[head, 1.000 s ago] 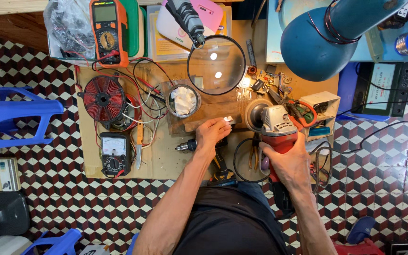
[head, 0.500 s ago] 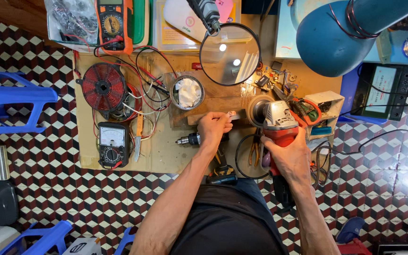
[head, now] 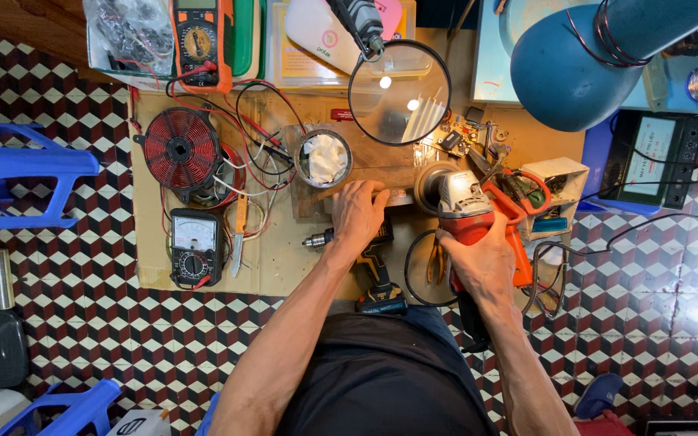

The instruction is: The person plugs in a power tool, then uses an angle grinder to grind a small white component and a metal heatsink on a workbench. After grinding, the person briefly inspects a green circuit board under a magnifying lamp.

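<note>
The right hand [head: 486, 262] wraps its fingers fully closed around the red body of an angle grinder [head: 466, 211], forearm running down to five o'clock, with the grinder's head pointing toward twelve o'clock at the right end of a small wooden block [head: 373, 171]. The left hand [head: 357, 214] lies palm down, fingers flat and spread, pressing the block's near edge without gripping it. A cordless drill [head: 369, 262] lies at six o'clock of that hand, a round tin [head: 323, 158] at eleven o'clock.
</note>
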